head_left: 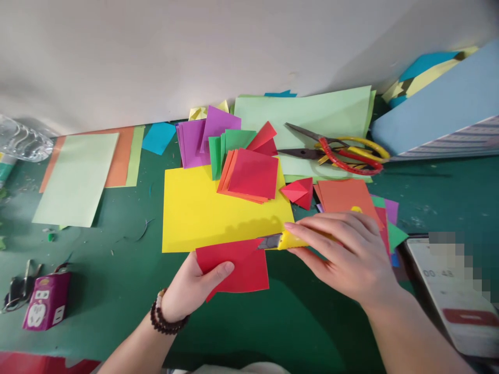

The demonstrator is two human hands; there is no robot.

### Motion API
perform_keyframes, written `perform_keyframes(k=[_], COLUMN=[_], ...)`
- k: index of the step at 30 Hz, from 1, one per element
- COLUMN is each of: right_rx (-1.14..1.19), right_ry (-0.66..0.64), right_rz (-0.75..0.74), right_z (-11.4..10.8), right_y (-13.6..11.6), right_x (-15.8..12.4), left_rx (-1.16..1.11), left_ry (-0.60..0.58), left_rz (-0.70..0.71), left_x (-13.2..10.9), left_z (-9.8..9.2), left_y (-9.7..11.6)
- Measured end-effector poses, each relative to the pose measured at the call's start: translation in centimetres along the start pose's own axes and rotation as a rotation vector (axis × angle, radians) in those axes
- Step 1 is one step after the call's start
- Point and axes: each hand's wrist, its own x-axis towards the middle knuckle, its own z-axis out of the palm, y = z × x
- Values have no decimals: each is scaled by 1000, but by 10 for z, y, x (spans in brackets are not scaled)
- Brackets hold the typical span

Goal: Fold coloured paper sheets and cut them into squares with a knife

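Observation:
My left hand pinches the lower left corner of a red paper square, thumb on top, holding it over the green mat. My right hand is closed around a yellow utility knife. Its metal blade tip points left at the red square's top right edge. A large yellow sheet lies just behind the red square. On it rests a stack of red and orange squares.
Purple squares and green squares lie behind the stack. Scissors with red and yellow handles rest on a pale green sheet. Orange paper is at right, pale green paper at left, a small purple box near left.

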Motion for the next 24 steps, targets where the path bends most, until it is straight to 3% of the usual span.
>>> perform_keyframes(k=[5,16,24], right_rx=[-2,12,60], right_ry=[15,16,-1], right_rz=[-7,3,5], right_z=[-1,-3,-5], right_y=[2,8,4], right_x=[1,1,3], left_rx=[-52,292,211], left_ry=[46,-44,-55], left_rz=[-40,-31,-11], left_x=[-1,-2,0], left_z=[0,-10,-7], left_y=[3,7,-1])
